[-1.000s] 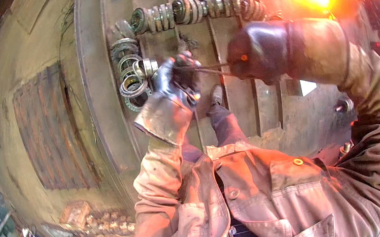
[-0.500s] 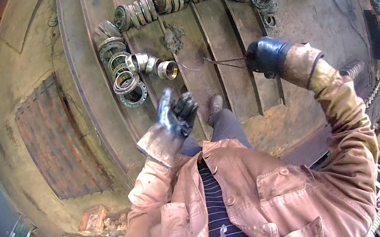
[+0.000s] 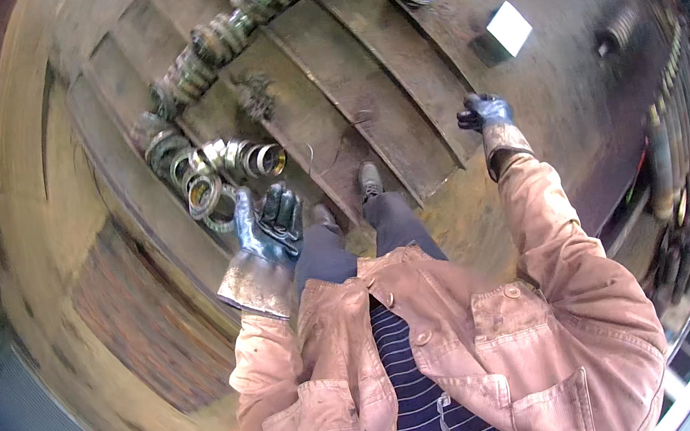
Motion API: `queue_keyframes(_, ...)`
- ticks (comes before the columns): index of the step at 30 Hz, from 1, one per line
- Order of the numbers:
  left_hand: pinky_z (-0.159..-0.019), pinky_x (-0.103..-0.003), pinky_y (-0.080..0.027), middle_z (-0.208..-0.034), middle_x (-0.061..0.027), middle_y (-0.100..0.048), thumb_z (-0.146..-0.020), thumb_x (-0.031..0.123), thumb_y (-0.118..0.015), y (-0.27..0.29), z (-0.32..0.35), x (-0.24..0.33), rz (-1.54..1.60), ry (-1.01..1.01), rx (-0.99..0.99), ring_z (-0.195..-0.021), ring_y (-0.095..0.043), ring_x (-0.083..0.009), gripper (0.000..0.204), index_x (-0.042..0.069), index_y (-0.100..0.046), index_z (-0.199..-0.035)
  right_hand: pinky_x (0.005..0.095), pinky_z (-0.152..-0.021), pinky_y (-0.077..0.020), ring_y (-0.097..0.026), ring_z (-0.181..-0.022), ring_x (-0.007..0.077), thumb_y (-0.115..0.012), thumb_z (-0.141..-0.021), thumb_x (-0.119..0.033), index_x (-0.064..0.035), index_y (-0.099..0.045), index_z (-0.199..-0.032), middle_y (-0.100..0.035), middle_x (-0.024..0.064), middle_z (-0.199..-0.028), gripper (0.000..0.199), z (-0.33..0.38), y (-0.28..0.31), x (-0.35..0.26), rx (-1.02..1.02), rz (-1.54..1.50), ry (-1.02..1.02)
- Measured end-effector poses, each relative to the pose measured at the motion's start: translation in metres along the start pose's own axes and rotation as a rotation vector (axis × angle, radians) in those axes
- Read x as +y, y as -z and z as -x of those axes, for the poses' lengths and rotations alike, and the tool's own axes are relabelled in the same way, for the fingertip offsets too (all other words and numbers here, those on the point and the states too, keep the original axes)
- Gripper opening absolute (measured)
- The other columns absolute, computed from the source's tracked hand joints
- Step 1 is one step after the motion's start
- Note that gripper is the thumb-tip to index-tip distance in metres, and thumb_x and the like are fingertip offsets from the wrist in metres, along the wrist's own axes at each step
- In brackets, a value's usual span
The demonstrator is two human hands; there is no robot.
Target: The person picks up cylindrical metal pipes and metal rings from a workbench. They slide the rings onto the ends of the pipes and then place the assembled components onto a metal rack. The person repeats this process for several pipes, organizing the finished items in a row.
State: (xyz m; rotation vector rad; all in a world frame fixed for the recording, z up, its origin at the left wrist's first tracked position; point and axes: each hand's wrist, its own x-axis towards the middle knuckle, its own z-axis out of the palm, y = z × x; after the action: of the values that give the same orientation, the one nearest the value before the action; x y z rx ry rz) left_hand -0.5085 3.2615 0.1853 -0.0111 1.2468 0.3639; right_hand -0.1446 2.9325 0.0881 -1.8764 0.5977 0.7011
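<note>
My left hand (image 3: 270,222), in a dark, shiny glove with a pale cuff, is raised with the palm up and fingers apart, holding nothing. It is nearest to a cluster of metal rings (image 3: 204,193), some flanged, beside shiny short pipe sleeves (image 3: 263,160). Out to the right, my right hand (image 3: 487,111) wears a matching glove and has its fingers curled closed. Whatever may be inside that grip is hidden; no rod shows beside it. Below it lies the ribbed metal plate (image 3: 392,139) where the rings rest.
A row of stacked metal rings (image 3: 224,37) curves across the far side. A tangled dark clump (image 3: 256,95) lies inside it. Raised ribs cross the plate near my shoes (image 3: 369,180). A white-topped box (image 3: 508,29) and a coil spring (image 3: 620,31) stand at right.
My view has turned, tilting the ring row. The right hand has come down and nearer; the thin rods seen at it no longer show. The left hand stays open. The far person has left view.
</note>
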Motion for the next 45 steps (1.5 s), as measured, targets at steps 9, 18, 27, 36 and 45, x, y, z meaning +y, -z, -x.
queue_keyframes(9,-0.114,-0.045,-0.045,-0.141,-0.0111,-0.058,-0.102,0.046,-0.054,0.0,0.032,0.017,-0.282,0.018,-0.447,-0.132,-0.054,-0.0307,0.053,0.01,-0.051,-0.14,0.0404,-0.044,-0.0457,-0.061,-0.054,0.0246,-0.068,-0.093,-0.018,0.0042,-0.059,-0.104,-0.062,0.0138,-0.072,0.027,0.164,0.133,0.307,0.15,-0.059,-0.262)
queue_keyframes(18,-0.113,-0.046,-0.046,-0.138,-0.0083,-0.063,-0.103,0.044,-0.05,0.094,-0.02,-0.016,-0.367,0.028,-0.374,-0.129,-0.058,-0.0302,0.048,0.01,-0.059,-0.135,0.037,-0.062,-0.0544,-0.066,-0.062,0.0194,-0.07,-0.089,-0.038,0.0002,-0.072,-0.096,-0.071,0.0132,-0.086,0.039,0.222,0.219,0.456,0.336,0.38,-0.222)
queue_keyframes(27,-0.124,-0.043,-0.031,-0.155,-0.0074,-0.047,-0.106,0.034,-0.04,0.032,-0.016,-0.288,-0.49,0.032,-0.828,-0.145,-0.041,-0.0256,0.049,0.01,-0.048,-0.148,0.0398,-0.095,-0.0513,-0.069,-0.103,0.0293,-0.065,-0.093,-0.045,-0.007,-0.073,-0.116,-0.074,0.019,-0.109,0.044,0.267,0.341,0.423,0.148,0.138,0.249)
queue_keyframes(36,-0.11,-0.052,-0.047,-0.126,-0.0149,-0.069,-0.101,0.035,-0.057,0.026,0.158,-0.775,-0.926,0.701,-1.116,-0.12,-0.063,-0.036,0.042,0.005,-0.065,-0.128,0.0492,-0.065,-0.0517,-0.064,-0.085,0.033,-0.061,-0.095,-0.035,-0.0135,-0.06,-0.112,-0.066,0.0117,-0.095,0.027,0.462,0.509,0.948,0.739,-0.71,-0.734)
queue_keyframes(45,-0.109,-0.056,-0.047,-0.119,-0.0165,-0.071,-0.097,0.05,-0.061,0.114,0.195,-1.014,-1.184,1.223,-1.093,-0.115,-0.064,-0.0395,0.054,0.004,-0.066,-0.124,0.0423,-0.053,-0.0603,-0.066,-0.058,0.0246,-0.073,-0.091,-0.014,0.0016,-0.065,-0.088,-0.066,0.0137,-0.077,0.017,0.482,0.585,0.969,1.251,-1.395,-0.118)
